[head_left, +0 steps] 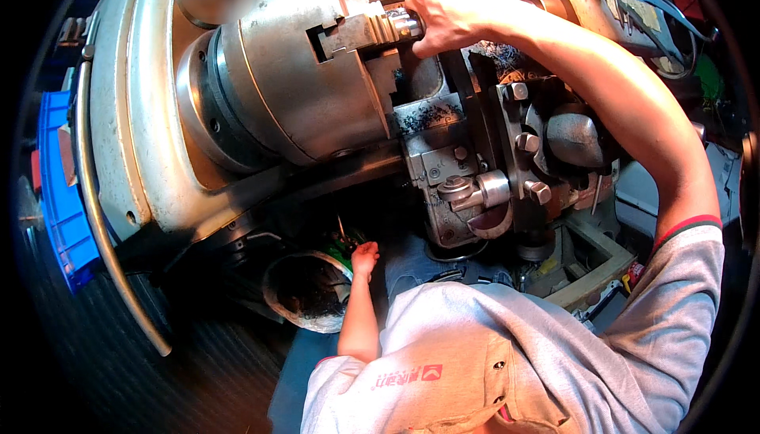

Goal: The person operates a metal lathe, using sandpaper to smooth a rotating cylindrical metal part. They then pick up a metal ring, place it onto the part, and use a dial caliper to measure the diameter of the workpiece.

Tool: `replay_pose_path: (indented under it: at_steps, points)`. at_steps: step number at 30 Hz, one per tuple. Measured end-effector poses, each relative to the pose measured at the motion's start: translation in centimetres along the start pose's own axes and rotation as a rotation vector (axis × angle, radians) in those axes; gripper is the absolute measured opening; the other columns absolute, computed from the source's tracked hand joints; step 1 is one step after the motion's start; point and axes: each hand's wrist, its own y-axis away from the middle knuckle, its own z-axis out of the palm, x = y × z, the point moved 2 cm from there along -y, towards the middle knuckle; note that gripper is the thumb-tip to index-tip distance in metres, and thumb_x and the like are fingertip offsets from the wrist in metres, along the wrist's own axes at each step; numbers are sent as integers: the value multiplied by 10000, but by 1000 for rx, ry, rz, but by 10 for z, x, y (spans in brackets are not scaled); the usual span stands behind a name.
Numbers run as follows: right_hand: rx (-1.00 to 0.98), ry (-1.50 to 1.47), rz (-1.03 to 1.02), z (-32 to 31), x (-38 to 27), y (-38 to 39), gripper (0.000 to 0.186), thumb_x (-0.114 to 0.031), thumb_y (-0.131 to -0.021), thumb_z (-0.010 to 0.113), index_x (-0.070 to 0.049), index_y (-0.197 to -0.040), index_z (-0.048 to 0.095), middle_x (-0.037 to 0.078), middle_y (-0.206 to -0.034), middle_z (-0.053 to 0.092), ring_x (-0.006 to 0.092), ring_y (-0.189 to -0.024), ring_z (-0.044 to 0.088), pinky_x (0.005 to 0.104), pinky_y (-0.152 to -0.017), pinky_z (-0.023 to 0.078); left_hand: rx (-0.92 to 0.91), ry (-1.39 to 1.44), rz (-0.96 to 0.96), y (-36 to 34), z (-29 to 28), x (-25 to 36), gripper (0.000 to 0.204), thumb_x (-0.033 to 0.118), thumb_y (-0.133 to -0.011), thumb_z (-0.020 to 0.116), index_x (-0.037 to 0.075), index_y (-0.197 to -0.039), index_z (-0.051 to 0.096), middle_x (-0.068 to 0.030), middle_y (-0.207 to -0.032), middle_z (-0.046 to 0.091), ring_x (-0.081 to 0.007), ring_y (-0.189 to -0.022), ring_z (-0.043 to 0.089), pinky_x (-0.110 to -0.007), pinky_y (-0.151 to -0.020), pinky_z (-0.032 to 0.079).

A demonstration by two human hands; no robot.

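Observation:
At the lathe chuck (305,78), my right hand (453,13) reaches across with its fingers closed around the outer end of a shiny round metal workpiece (405,25). The chuck's stepped jaws (356,33) surround the workpiece's other end. Low down, my left hand (365,260) is curled shut beside the rim of a round bucket (328,322). Whatever its fingers hold is too small and dark to make out. A thin pointed thing (341,225) shows in the shadow just above that hand.
Right of the chuck stands a tool post (518,143) with big square-headed bolts. Dark metal chips (427,116) lie on the slide below the workpiece. A curved metal bar (111,256) and a blue plastic bin (63,197) are at the left. The tailstock (587,7) sits far right.

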Motion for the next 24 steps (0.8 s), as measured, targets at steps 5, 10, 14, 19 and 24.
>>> replay_pose_path:
  at_steps: [5,10,14,19,24]
  points:
    - [-37,-84,3,7,6,-3,368,-344,-624,735,-32,-809,671,137,-707,666,300,-710,669,387,-776,501,-16,8,6,-2,0,2,332,277,-884,676,40,-1113,631,-22,-872,658,-107,-684,589,-234,-572,442]
    - [-79,-75,-32,6,9,-5,373,-345,-634,735,-32,-825,667,138,-725,665,300,-729,664,391,-781,500,-3,33,-9,3,-1,15,313,264,-892,667,43,-1111,633,-20,-866,656,-100,-689,582,-224,-570,437]
    - [-99,-58,-28,2,6,-1,377,-345,-642,735,-31,-837,663,139,-741,663,300,-744,660,395,-785,499,-16,-9,25,-1,-5,17,313,267,-895,666,35,-1103,634,-13,-857,653,-90,-675,571,-220,-560,432]
    - [-146,-71,-49,0,5,-6,382,-346,-653,735,-31,-853,659,140,-760,662,300,-764,654,399,-789,498,2,23,30,-7,-14,2,326,272,-890,675,30,-1105,632,-14,-849,649,-91,-656,566,-214,-544,425]
    - [-176,-59,-50,0,5,-5,387,-347,-663,735,-30,-869,655,141,-778,660,300,-783,649,403,-794,497,9,38,36,-5,-10,7,318,265,-889,677,32,-1101,631,-16,-845,648,-93,-657,567,-210,-544,423]
